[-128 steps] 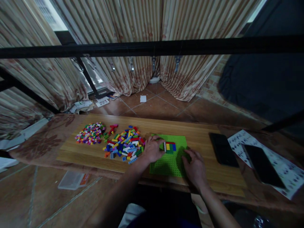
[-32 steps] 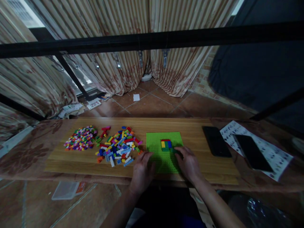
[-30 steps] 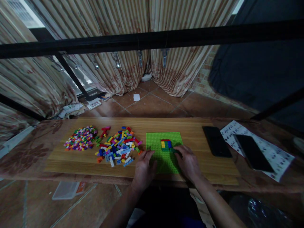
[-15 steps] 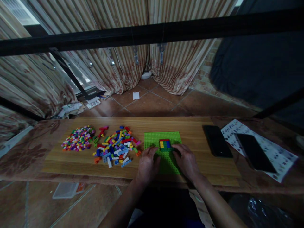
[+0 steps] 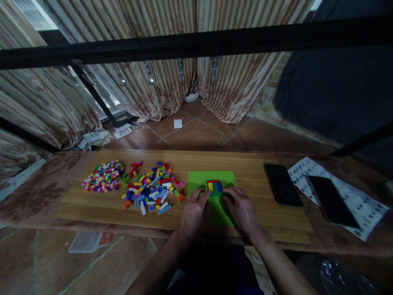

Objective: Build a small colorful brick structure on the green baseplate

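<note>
A small block of toy bricks (image 5: 214, 186) in red, yellow, blue and green sits on the light green studded baseplate (image 5: 196, 177). My left hand (image 5: 195, 211) is closed, its fingertips against the lower left corner of the block. On the opposite side, my right hand (image 5: 241, 207) has its curled index finger and thumb at the block's right edge. The fingers partly hide the front of the block. To the left lies a loose pile of bricks (image 5: 152, 188) in many colours and sizes.
A heap of tiny bricks (image 5: 104, 176) lies farther left on the wooden board (image 5: 175, 159). At right are a black phone (image 5: 283, 184), a second dark device (image 5: 333, 200) and a printed sheet (image 5: 367, 213). A clear plastic container (image 5: 84, 242) rests on the floor.
My left hand has moved right, and its fingertips now meet the block's lower left corner. The right hand stays at the right edge. The view has shifted slightly.
</note>
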